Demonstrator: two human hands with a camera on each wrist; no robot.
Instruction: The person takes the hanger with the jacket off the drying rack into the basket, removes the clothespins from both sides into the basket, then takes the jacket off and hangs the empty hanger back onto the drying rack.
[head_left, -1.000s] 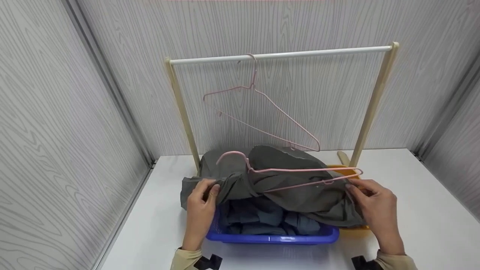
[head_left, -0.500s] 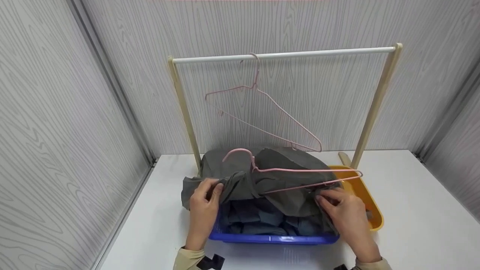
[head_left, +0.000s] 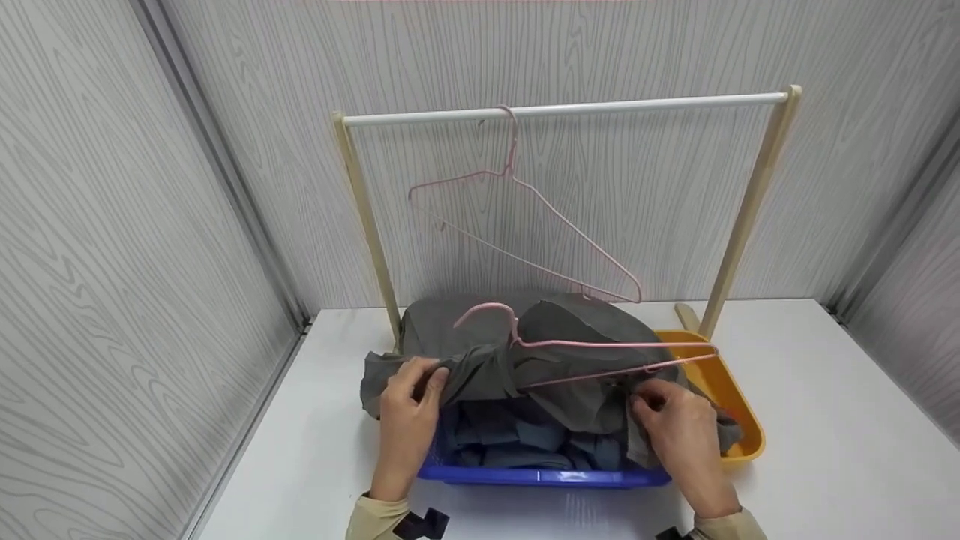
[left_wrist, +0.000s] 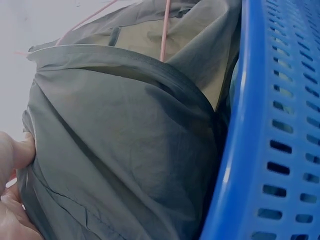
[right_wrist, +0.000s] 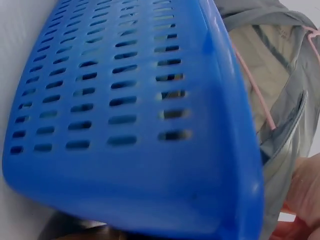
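Note:
A grey-green garment (head_left: 472, 375) lies bunched over the blue basket (head_left: 540, 478); its exact kind is unclear. My left hand (head_left: 409, 409) pinches its left end between thumb and fingers. On the right, my right hand (head_left: 679, 424) pinches another part of the cloth, just below a pink hanger (head_left: 600, 344). The hanger's left arm is hidden in the garment, while its hook and right arm show above the cloth. In the left wrist view, the garment's edge (left_wrist: 125, 55) gapes around the hanger's wire. The right wrist view shows my fingers (right_wrist: 305, 192) on the cloth beside the basket wall.
A second pink hanger (head_left: 574, 223) hangs from the white bar (head_left: 637, 109) of a wooden-legged rack at the back. Dark blue clothes (head_left: 517, 435) fill the basket. A yellow tray (head_left: 739, 397) stands at the right, with some grey cloth hanging over it.
My right hand has moved left along the garment, from its right end to below the hanger's arm. The hanger has shifted slightly to the right; my left hand has barely moved.

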